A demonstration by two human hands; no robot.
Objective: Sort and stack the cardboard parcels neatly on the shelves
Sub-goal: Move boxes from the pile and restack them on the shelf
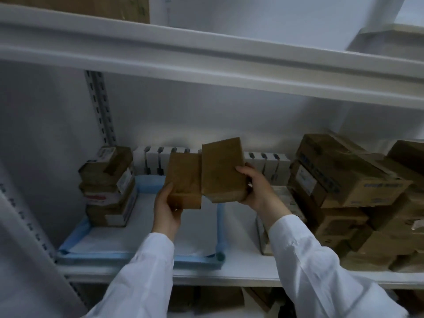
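I hold two plain brown cardboard parcels side by side above the middle shelf (241, 263). My left hand (166, 208) grips the lower end of the left parcel (184, 177). My right hand (258, 189) is wrapped around the right edge of the right parcel (221, 169), which stands a little higher and tilts right. Both parcels are in the air over a white sheet with blue edging (137, 235). A neat stack of small taped parcels (107, 187) stands at the sheet's left rear corner.
A jumbled pile of larger cardboard boxes (348, 180) fills the shelf's right side. Small white boxes (153, 161) line the back wall. An upper shelf beam (206, 58) runs overhead, a slotted upright (101, 106) at left. More parcels (218, 299) lie on the shelf below.
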